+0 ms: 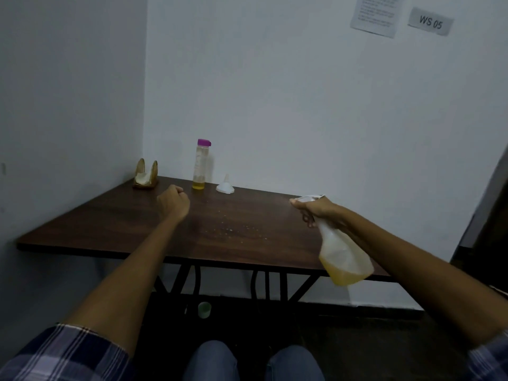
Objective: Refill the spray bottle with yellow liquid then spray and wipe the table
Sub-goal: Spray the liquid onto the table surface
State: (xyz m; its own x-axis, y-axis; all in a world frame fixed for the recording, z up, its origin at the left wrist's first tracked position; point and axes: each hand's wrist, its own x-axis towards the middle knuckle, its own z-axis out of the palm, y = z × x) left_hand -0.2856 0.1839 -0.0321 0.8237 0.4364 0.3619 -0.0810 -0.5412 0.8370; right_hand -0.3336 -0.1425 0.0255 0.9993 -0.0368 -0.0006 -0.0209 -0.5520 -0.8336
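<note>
Nearest the viewer, the right hand (316, 209) grips the spray bottle (343, 257) at its neck, fingers curled round the trigger. The bottle's long axis tilts, base toward the viewer, nozzle aimed left over the worktop (110, 215). Yellow liquid fills its lower part. Droplets (233, 229) lie on the surface between the hands, left of the nozzle. The left hand (173, 202) hovers over the worktop, fingers curled, holding nothing. Beyond it, the napkin holder (145, 174) sits in the far corner, nearer the left hand; wiping likely starts there. Farther back stand the refill bottle (202, 165) and funnel (225, 185).
</note>
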